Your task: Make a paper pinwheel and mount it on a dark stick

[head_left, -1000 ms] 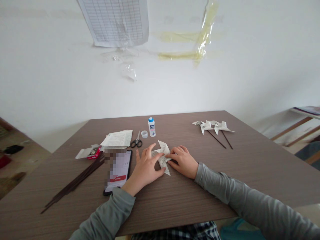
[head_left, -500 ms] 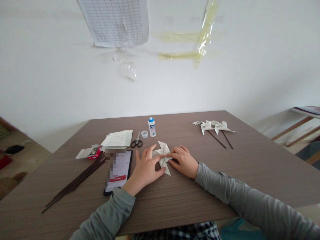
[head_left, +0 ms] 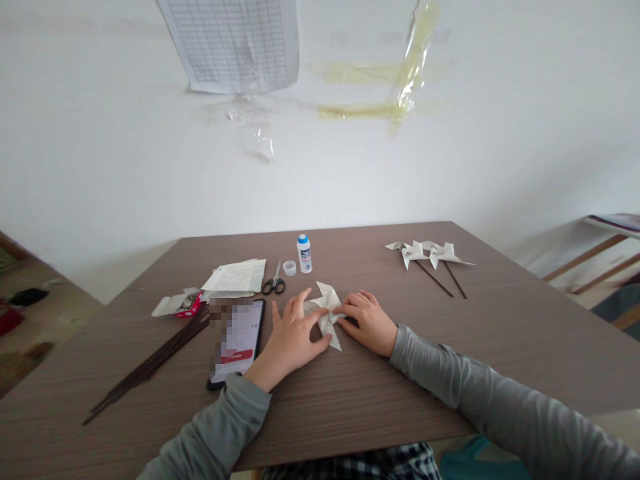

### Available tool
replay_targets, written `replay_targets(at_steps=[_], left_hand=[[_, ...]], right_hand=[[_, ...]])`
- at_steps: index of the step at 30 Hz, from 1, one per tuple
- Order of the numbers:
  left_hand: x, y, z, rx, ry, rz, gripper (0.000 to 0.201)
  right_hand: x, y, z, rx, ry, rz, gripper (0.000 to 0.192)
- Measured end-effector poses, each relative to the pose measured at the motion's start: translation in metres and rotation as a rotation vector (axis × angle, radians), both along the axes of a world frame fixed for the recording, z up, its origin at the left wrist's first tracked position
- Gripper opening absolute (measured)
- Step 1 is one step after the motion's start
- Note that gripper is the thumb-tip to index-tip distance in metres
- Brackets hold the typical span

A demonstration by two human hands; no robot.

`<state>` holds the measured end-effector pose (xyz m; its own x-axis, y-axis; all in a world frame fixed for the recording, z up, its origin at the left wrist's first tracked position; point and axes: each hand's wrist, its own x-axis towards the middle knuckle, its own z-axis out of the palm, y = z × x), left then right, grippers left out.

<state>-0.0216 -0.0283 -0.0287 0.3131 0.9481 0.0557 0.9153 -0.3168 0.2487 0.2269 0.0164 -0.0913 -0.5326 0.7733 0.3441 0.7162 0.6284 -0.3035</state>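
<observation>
A pinwheel folded from printed paper (head_left: 327,293) lies on the table between my hands, its pointed blades spread out. My left hand (head_left: 294,333) holds it from the left: the index fingertip presses near its centre, the thumb sits by the lower blade, and the other fingers are spread. From the right, my right hand (head_left: 370,321) is closed on the right-hand blade, its fingertips close to the centre. Part of the pinwheel is hidden under the fingers.
Behind stand a glue bottle (head_left: 305,255), a small cap (head_left: 289,268) and scissors (head_left: 274,283). At left lie a paper stack (head_left: 235,277), a red box (head_left: 189,305), dark sticks (head_left: 150,363) and a phone (head_left: 245,340). Two finished pinwheels (head_left: 443,253) on sticks lie back right.
</observation>
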Motion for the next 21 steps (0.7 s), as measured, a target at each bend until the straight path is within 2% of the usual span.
replay_targets(at_steps=[10,17,21], left_hand=[[-0.0021,0.0042,-0.0041,-0.016,-0.019,0.014,0.060],[0.0002,0.0003,0.0008,-0.005,0.008,-0.004,0.048],[0.0008,0.0000,0.0022,-0.015,0.027,0.000,0.048]], right_hand=[[0.0006,0.0023,-0.0046,0.008,0.000,0.014,0.023],[0.0012,0.0041,-0.0090,0.051,0.045,0.019,0.020],[0.0007,0.0046,-0.0089,0.041,0.046,0.016,0.018]])
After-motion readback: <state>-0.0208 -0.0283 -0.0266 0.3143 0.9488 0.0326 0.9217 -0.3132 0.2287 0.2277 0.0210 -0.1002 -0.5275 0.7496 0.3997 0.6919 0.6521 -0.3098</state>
